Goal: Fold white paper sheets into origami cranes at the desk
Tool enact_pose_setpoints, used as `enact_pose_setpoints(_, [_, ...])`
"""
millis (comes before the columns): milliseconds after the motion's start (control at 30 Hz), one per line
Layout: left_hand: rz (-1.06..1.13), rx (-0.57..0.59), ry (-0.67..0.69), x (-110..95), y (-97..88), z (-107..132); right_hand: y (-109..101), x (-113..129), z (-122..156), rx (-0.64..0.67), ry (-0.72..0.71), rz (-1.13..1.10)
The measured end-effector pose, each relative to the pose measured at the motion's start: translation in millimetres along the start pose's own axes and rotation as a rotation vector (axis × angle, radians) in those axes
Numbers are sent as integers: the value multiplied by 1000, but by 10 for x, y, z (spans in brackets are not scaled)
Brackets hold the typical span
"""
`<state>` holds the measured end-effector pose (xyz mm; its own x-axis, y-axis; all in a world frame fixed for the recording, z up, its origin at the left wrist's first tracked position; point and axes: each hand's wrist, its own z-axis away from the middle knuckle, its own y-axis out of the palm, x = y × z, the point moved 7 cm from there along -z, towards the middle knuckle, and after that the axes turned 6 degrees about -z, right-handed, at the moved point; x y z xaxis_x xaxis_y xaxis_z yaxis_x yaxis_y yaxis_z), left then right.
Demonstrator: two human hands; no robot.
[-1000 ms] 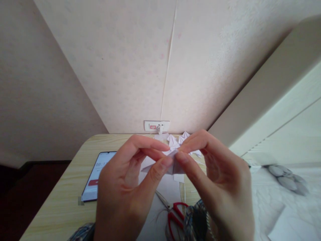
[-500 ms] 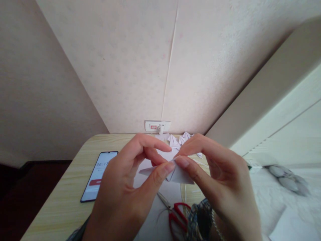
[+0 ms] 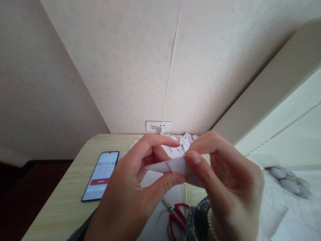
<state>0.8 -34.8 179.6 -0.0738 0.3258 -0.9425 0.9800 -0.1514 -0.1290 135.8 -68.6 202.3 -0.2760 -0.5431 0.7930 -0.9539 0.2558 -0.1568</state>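
Both of my hands hold a small folded piece of white paper [image 3: 173, 165] above a light wooden table [image 3: 62, 201]. My left hand [image 3: 132, 194] pinches its left part between thumb and fingers. My right hand [image 3: 225, 187] grips its right part, thumb on top. The paper's right end is hidden behind my right thumb. A patterned sleeve and a bracelet show at my right wrist.
A phone [image 3: 101, 175] with a running timer lies on the table's left. Red-handled scissors [image 3: 175, 214] lie under my hands on a white sheet. Several folded white paper pieces [image 3: 187, 139] sit at the back by a wall socket [image 3: 158, 126]. A bed [image 3: 288, 201] is at the right.
The paper has been turned flatter and lifted slightly. My right thumb moved on top of it, and my left thumb slid underneath. The view shifted a little.
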Motion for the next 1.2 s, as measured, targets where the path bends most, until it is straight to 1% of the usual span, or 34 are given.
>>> enact_pose_setpoints(100, [-5, -27, -4, 6, -13, 1, 18, 8, -9, 11, -11, 6])
enact_pose_setpoints(233, [89, -37, -7, 15, -20, -39, -6, 4, -14, 4, -22, -19])
enact_pose_setpoints(300, [117, 12, -55, 46, 6, -64, -29, 13, -12, -14, -44, -20])
enact_pose_setpoints(367, [87, 90, -100, 73, 38, -75, -41, 26, -8, -26, -68, -27])
enact_pose_setpoints(433, [-1, 142, -106, 77, 38, -71, -36, 34, -6, -24, -77, -30])
enact_pose_setpoints(467, [-56, 150, -93, 69, 22, -67, -26, 35, -7, -15, -75, -27])
enact_pose_setpoints(567, [-223, 109, -63, 53, -62, -59, 2, 16, -16, 20, -46, -6])
enact_pose_setpoints(633, [-280, 81, -43, 50, -93, -65, 9, -14, -30, 43, -16, 11])
enact_pose_setpoints(767, [-238, 26, 27, 41, -71, -112, 11, -109, -75, 94, 54, 49])
enact_pose_setpoints(833, [-246, -17, 40, 39, -61, -135, 16, -142, -94, 116, 69, 78])
enact_pose_setpoints(967, [-330, -47, -1, 39, -55, -140, 40, -152, -102, 131, 70, 113])
enact_pose_setpoints(1100, [-268, -70, 34, 7, -60, -122, 40, -120, -89, 99, 45, 102])
enact_pose_setpoints(1200, [-127, -28, 16, 55, -9, -121, -4, -102, -82, 47, 23, 85])
